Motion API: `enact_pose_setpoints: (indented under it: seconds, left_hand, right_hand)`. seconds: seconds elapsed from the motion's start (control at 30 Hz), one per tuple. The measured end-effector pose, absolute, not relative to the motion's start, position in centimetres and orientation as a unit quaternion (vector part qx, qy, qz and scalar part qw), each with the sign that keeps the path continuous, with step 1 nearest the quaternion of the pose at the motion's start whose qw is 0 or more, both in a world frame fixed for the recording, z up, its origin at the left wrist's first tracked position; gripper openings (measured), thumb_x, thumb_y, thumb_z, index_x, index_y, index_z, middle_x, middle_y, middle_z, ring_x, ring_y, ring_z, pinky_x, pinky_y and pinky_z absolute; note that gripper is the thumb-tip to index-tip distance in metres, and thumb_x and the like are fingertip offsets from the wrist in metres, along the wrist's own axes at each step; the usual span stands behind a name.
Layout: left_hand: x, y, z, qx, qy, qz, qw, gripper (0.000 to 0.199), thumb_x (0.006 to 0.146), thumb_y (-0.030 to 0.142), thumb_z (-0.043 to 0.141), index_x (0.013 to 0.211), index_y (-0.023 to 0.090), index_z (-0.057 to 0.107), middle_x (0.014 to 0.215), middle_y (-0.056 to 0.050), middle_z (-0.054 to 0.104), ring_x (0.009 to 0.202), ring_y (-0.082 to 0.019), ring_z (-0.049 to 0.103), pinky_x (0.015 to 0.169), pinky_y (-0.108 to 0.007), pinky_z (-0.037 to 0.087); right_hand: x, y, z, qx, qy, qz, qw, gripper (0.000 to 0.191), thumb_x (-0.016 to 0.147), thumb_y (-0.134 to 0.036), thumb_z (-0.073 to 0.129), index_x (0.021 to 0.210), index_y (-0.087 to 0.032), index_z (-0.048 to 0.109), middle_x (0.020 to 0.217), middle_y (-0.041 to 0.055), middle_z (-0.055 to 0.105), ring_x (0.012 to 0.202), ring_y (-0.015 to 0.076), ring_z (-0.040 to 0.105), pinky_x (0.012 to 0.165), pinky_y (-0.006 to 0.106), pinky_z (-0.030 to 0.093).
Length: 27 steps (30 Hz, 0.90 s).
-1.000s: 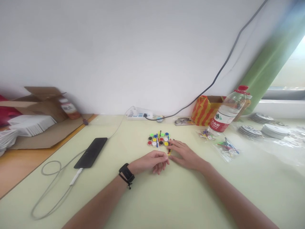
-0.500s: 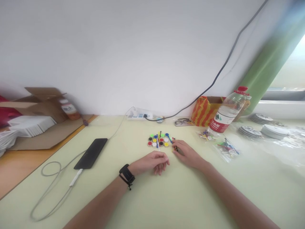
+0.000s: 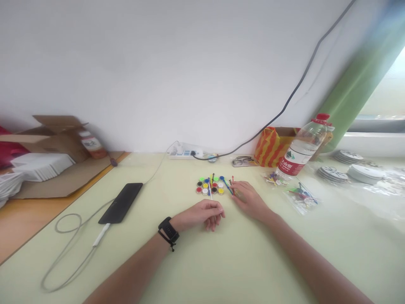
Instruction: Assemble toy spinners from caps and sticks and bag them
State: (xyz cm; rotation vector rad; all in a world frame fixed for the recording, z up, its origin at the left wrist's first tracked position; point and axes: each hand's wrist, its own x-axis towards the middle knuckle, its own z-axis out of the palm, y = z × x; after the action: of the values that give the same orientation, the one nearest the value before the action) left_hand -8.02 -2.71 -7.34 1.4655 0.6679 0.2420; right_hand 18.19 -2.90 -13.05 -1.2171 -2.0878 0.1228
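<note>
Just in front of a cluster of small round coloured discs [image 3: 214, 185], my left hand [image 3: 207, 212] rests on its side on the table. Its fingers are loosely bent and slightly apart, with nothing visible in them. My right hand [image 3: 249, 200] is to the right of the discs, its fingertips closed at the lower part of a slim red plastic arrow [image 3: 233, 179]. Thin blue and green sticks [image 3: 226, 184] lie between that hand and the discs. A white stick [image 3: 210, 192] and other short sticks lie across the discs. The right fingers partly hide the red arrow.
Clear bags of small coloured parts [image 3: 302, 196] lie to the right, by a large water bottle [image 3: 295, 156] and a striped bag [image 3: 267, 147]. A black phone [image 3: 120, 203] with a cable is at the left. A power strip [image 3: 185, 153] and glasses [image 3: 243, 161] lie near the wall.
My right hand has shifted slightly right. The black piece at its fingertips is no longer visible there; the red arrow and the blue and green sticks now show. My left hand stays put.
</note>
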Motion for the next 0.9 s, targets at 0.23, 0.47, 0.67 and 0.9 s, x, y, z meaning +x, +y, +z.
enact_pose_setpoints:
  seconds: [0.23,0.47,0.67,0.9]
  left_hand:
    - [-8.1,-2.7,-7.4,0.655,0.296,0.109,0.686,0.038,0.094,0.053,0.06,0.092,0.015,0.064,0.074,-0.001,0.064,0.061,-0.012,0.063,0.051,-0.021,0.045]
    - [-8.0,-2.7,-7.3,0.653,0.299,0.107,0.688,0.039,0.092,0.055,0.061,0.091,0.016,0.064,0.073,-0.001,0.064,0.061,-0.013,0.064,0.052,-0.022,0.045]
    - [-8.0,-2.7,-7.2,0.65,0.304,0.11,0.687,0.04,0.091,0.056,0.062,0.091,0.016,0.065,0.072,-0.002,0.064,0.061,-0.013,0.063,0.053,-0.022,0.045]
    - [-8.0,-2.7,-7.3,0.649,0.302,0.112,0.689,0.039,0.091,0.054,0.062,0.09,0.016,0.065,0.072,-0.002,0.064,0.06,-0.013,0.063,0.053,-0.022,0.046]
  right_hand:
    - [18.3,-2.7,-13.4,-0.492,-0.794,0.018,0.356,0.031,0.094,-0.028,0.058,0.125,-0.026,0.062,0.133,0.0102,0.066,0.127,0.0293,0.059,0.109,0.054,0.043]
    - [17.6,-3.2,-12.3,-0.467,-0.753,0.064,0.459,0.03,0.096,-0.034,0.057,0.125,-0.026,0.059,0.128,0.012,0.062,0.117,0.0261,0.063,0.1,0.043,0.055]
    - [17.2,-3.7,-11.3,-0.47,-0.728,0.066,0.496,0.022,0.095,-0.045,0.061,0.1,-0.024,0.065,0.101,0.0099,0.063,0.082,0.0222,0.065,0.077,0.039,0.058]
    - [17.9,-3.3,-11.5,-0.505,-0.713,0.06,0.483,0.035,0.099,-0.05,0.054,0.079,-0.023,0.061,0.079,0.0054,0.061,0.061,0.0169,0.053,0.057,0.032,0.048]
